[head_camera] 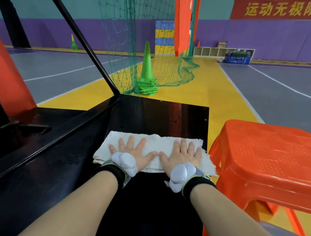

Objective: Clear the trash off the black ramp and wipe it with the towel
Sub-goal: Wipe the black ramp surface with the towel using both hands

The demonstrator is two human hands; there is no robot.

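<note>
1. The black ramp (160, 116) runs from the near edge of the scene toward a yellow floor strip (221, 90); its far portion is glossy and bare apart from a few small specks.
2. The white towel (153, 144), folded into a wide band, lies across the ramp's width at mid-length, its right end reaching the ramp's right edge.
3. The left hand (133, 151) lies flat on the towel's left half, fingers spread and released, palm down, grasping nothing.
4. The right hand (182, 157) lies flat on the towel's right half in the same way; the two thumbs nearly meet at the towel's centre.
5. Each wrist carries a black band with a grey device.
6. An orange plastic stool (273, 159) stands just beside the ramp on the right.
7. A stack of green cones (147, 72) and a green net (141, 29) lie beyond the ramp's far end.
</note>
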